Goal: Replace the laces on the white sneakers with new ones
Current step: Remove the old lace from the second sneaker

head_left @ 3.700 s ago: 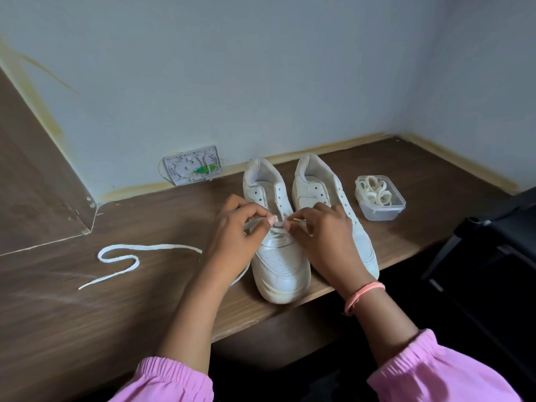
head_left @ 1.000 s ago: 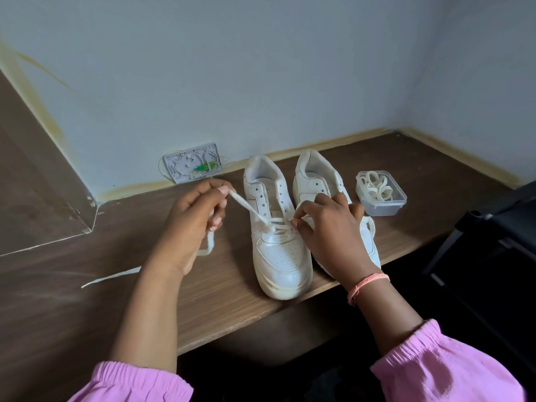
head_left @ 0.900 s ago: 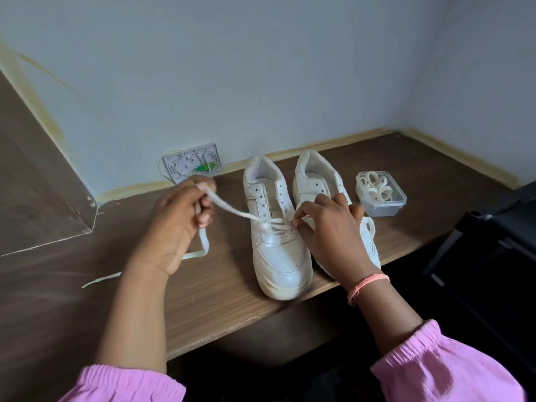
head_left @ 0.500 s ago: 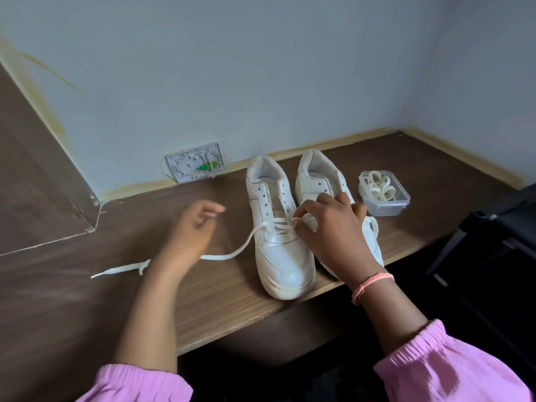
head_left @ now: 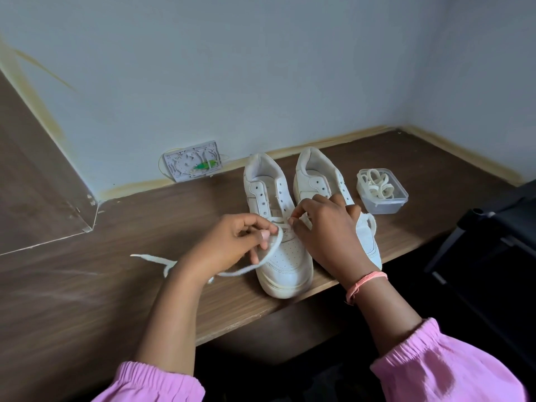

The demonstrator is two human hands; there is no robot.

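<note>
**Two hands work a lace on a white shoe**

Closest to the camera are two pink sleeves. A pink band sits on the right wrist.

The left hand has its fingers curled and pinches a white lace. From the fingers the lace bends in a loop past the toe of the shoe, runs under the left wrist, and its loose end lies flat on the worktop, out to the left of that hand.

The right hand has its fingers curled too. Its fingertips pinch something small and white at the low holes of the left sneaker. It looks like the other part of the lace, but it is too small to be sure.

The left sneaker sits between the two hands, with its toe near the front edge of the worktop. Its upper holes have no lace in them. The right sneaker stands just beside it, partly hidden under the right hand.

Past the right hand, a bit to the right, is a clear plastic box with pale laces coiled inside. Far past the left hand, a small white plate with a green bit leans on the wall.
</note>
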